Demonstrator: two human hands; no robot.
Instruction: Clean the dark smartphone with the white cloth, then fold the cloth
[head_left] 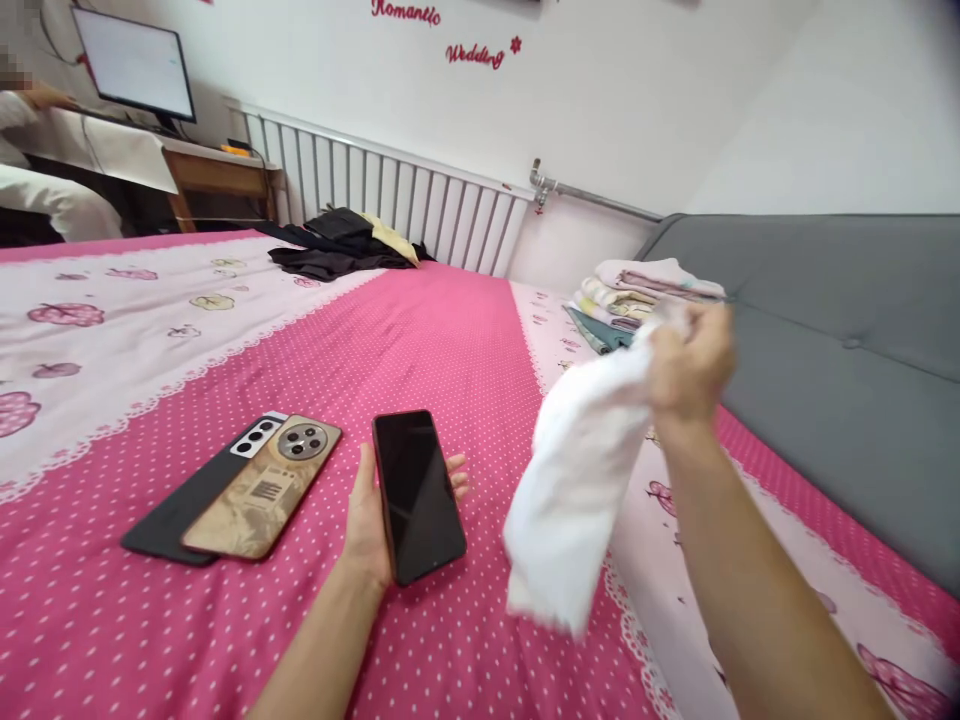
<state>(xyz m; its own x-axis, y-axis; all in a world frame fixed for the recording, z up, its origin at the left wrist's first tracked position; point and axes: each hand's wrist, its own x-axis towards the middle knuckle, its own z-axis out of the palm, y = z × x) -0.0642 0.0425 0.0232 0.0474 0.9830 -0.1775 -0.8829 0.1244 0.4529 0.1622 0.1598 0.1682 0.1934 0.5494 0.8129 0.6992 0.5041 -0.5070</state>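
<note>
Over the pink bed, a phone with dark, shiny screen and thin reddish edge is held by the left hand, a white, hanging, blurred cloth is gripped by the right hand, and a black phone is partly covered by a gold phone.

L hand: palm up, thumb & fingers part-curled. L forearm nearside of L hand. R hand: well rt. of L hand, clenched, sl. blurred; R forearm bare.
</note>
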